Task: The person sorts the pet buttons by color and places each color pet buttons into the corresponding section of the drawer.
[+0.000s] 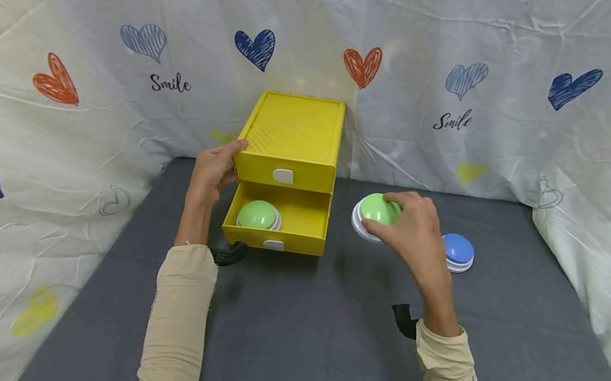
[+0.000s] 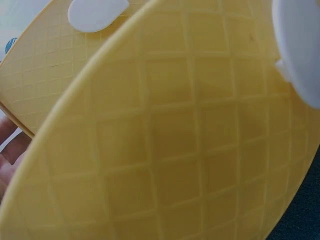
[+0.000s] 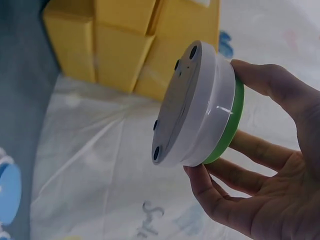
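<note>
My right hand pinches a round push button with a green dome and white base, thumb and fingers around its rim. It is held above the dark table, right of a yellow two-drawer box. In the right wrist view the white underside of the button, with small dark round feet, tilts away from the palm. My left hand holds the upper left side of the box. The lower drawer is pulled out, and a second green push button lies in its left part. The upper drawer is closed.
A blue push button with a white base lies on the dark tabletop, just right of my right hand. A pale sheet printed with hearts hangs behind the table and along both sides.
</note>
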A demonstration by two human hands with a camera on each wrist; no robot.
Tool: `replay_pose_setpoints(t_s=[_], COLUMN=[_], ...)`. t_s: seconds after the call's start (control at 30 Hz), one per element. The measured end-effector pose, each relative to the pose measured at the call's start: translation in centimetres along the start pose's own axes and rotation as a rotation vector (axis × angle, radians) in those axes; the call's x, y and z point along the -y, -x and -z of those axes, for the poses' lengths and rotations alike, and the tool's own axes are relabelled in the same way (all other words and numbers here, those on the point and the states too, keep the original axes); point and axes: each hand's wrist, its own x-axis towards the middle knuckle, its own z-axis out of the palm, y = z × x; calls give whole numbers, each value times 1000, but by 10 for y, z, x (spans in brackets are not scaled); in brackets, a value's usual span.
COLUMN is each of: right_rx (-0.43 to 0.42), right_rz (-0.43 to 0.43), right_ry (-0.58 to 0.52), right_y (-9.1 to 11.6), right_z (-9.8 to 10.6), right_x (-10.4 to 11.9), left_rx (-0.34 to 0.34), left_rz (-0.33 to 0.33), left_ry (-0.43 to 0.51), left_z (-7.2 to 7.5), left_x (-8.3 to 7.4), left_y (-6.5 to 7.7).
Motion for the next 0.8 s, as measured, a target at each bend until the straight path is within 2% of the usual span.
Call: replay_pose_setpoints(t_s=[0.2, 0.43, 0.6, 0.8], right_rx=[56, 122, 168, 164], right_rz=[87, 194, 220, 245], right_ry=[-11, -23, 6, 51], right_y=[-9, -25, -33, -40], right_z=[-19, -54, -78, -96], right_x=[27, 53, 61, 69], left_rx=[-3, 20, 30, 24], left_rz=[6, 10, 3, -14], left_ry=[0, 3, -3, -2], left_z=[0, 0, -1, 2], left_x=[-1, -1, -1, 0], left_y=[0, 2, 4, 5])
